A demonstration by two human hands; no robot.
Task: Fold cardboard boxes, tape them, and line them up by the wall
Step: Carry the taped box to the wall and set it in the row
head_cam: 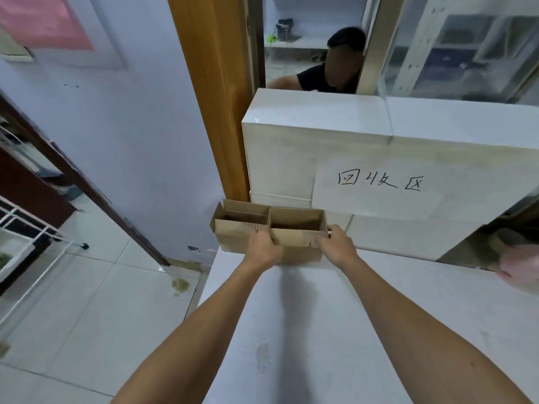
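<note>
Cardboard box (296,243) | between both hands | left hand (262,249) grips near-left rim | right hand (335,244) grips right rim

The left hand (262,247) hides where the two cardboard boxes (294,237) meet; right of the right hand (335,243), a blurred pink thing (519,263) is cut off.

Lilac wall (140,135), tiled floor (96,301), wooden door frame (213,83).
</note>
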